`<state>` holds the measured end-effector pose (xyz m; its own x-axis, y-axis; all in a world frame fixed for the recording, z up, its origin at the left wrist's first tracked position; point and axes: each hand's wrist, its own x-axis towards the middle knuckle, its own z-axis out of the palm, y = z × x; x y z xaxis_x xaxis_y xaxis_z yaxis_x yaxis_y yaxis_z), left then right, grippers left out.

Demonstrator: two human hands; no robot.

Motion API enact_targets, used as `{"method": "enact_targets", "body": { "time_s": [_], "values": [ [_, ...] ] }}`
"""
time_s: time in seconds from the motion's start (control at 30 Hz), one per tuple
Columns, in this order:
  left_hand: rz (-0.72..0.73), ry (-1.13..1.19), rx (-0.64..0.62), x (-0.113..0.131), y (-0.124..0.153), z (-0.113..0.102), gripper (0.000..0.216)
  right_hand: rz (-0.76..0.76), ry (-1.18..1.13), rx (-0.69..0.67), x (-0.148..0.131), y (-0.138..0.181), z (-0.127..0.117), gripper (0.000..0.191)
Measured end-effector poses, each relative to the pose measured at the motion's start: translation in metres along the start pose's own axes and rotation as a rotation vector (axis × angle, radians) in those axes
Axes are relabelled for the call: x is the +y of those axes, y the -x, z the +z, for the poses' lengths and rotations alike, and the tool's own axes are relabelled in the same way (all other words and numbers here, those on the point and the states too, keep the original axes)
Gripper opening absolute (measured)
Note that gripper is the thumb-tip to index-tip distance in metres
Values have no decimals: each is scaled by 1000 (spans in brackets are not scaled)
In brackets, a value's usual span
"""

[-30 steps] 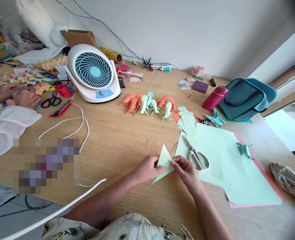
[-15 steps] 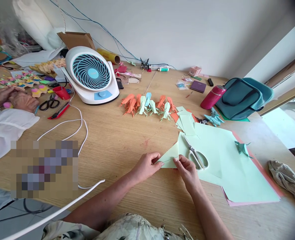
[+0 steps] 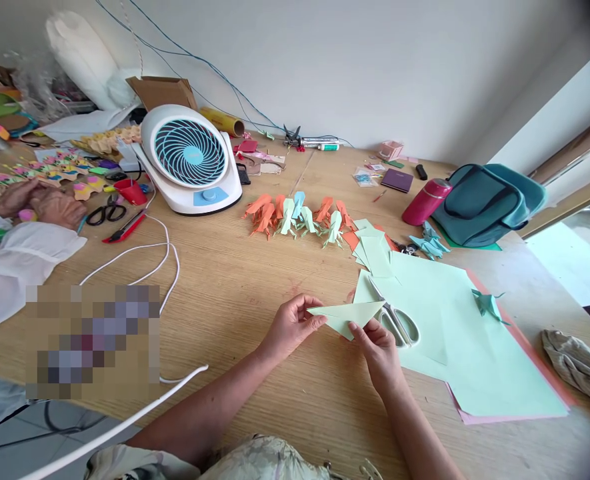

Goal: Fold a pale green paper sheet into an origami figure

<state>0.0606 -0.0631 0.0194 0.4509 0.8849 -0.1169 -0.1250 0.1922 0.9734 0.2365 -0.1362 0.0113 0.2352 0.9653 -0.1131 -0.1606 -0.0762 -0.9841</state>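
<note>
I hold a folded light green paper triangle (image 3: 351, 313) just above the wooden table (image 3: 235, 287). My left hand (image 3: 291, 327) pinches its left tip. My right hand (image 3: 381, 347) pinches its lower edge near the middle. The triangle's long edge runs left to right, with its right tip over the scissors (image 3: 395, 320). These lie on large light green sheets (image 3: 455, 333), which rest on a pink sheet (image 3: 515, 417).
A row of orange and green folded paper figures (image 3: 299, 215) sits mid-table, with small green squares (image 3: 375, 250) beside it. A white fan (image 3: 191, 159) and its cord (image 3: 145, 257) are at left. A red bottle (image 3: 427, 201) and teal bag (image 3: 489, 200) stand at right. Another person's hands (image 3: 39, 203) rest at far left.
The paper triangle has turned: it pointed up a second ago, then lay lower, and now lies wide with its long edge horizontal. Both hands kept their pinch.
</note>
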Motion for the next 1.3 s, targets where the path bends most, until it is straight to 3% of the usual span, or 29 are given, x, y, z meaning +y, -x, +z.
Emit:
{"method": "enact_targets", "body": {
  "time_s": [0.1,0.27,0.4,0.57,1.0,1.3],
  "values": [
    [-81,59,-33,-3,0,3,37,-27,-14,-7,5,0,0,23],
    [-53,-3,0,-7,1,3,34,-13,15,-33,13,-1,1,25],
    [-62,-72,-73,-8,3,4,30,-21,128,-31,18,-1,1,28],
    [-101,5,-129,-10,3,6,33,-24,145,-20,18,0,3,31],
    [-17,-124,-36,-11,3,3,28,23,163,-29,7,1,10,38],
    [-10,-65,29,-10,-1,-3,31,44,136,8,12,-3,1,36]
  ]
}}
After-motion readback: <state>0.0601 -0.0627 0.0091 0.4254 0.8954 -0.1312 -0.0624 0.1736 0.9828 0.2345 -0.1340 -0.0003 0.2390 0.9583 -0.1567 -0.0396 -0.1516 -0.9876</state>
